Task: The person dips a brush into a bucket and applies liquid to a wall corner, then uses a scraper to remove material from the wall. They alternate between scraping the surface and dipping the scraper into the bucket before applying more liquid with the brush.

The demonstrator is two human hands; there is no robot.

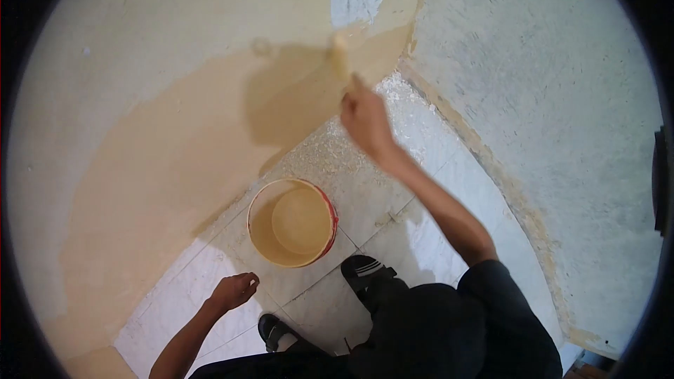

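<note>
In the head view, the right hand [365, 119] had its fingers closed on a paintbrush [342, 55], whose bristles lay against the beige-painted wall [175, 140] just above them. The left hand [235, 289] hung loosely curled and empty near the paint bucket [331, 219]. The sandal [365, 270] close beside the bucket could probably tip it.

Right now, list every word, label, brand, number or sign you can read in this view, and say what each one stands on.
No text can be read anywhere in this view.
Paint bucket: red rim, no label or print showing.
Sandal: white stripes only, no letters.
Paintbrush in the right hand: blurred, no marking legible.
Wall and floor tiles: no writing or signs.
</note>
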